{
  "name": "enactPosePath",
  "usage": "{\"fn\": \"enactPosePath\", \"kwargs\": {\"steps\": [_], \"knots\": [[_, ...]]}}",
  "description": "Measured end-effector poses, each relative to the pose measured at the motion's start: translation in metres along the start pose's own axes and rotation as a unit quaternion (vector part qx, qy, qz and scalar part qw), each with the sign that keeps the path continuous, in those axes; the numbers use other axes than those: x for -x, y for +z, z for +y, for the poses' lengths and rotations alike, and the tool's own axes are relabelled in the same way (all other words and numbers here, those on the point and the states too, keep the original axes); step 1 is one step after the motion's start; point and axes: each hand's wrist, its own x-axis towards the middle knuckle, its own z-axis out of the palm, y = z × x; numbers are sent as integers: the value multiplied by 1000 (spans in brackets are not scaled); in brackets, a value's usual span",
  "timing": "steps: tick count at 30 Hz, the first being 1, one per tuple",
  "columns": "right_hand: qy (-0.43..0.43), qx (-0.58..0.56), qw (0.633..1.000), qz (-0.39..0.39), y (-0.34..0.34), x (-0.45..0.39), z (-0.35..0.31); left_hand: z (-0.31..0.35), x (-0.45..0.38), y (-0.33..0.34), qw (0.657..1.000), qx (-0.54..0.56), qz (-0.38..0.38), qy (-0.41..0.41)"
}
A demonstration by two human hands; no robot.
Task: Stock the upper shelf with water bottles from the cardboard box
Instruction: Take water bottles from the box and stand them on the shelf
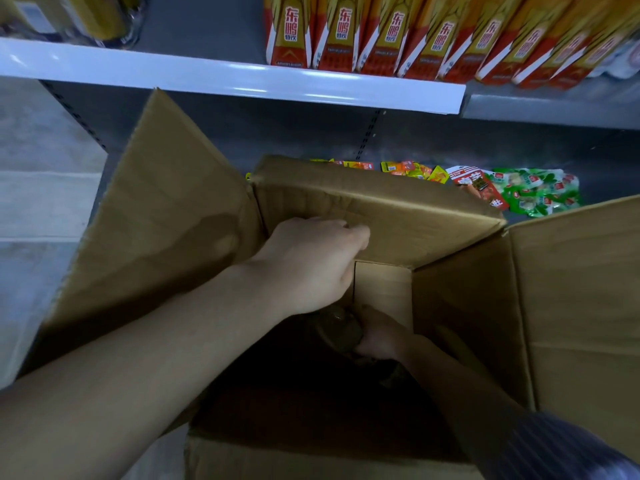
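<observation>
A water bottle lies deep in the dark bottom of the cardboard box, below and ahead of the person. It is gripped by the right hand, whose fingers are curled round its end. The bottle's long axis cannot be told with certainty in the gloom; only a rounded end is seen, so it is judged to be tipped toward the camera.

The left hand is closed over the far flap, which is pressed back from the opening. The right hand is thus the nearer one to the bottle, and the lift is judged to fall to it.

The way out is straight up between the box walls, then forward and up past the white shelf edge. On the upper shelf, red-and-yellow drink cartons fill the right part; bare shelf room is seen to their left, beside blurred bottles. Snack packets lie on the lower shelf beyond the box.
</observation>
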Motion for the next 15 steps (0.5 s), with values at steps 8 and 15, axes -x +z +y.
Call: {"fn": "enactPosePath", "kwargs": {"steps": [8,15], "knots": [[-4,46,996,70,-22,24,-27,14,9,-39,1000,9,0,0],[-10,-78,988,132,-48,65,-59,25,21,-70,999,-12,43,14]]}}
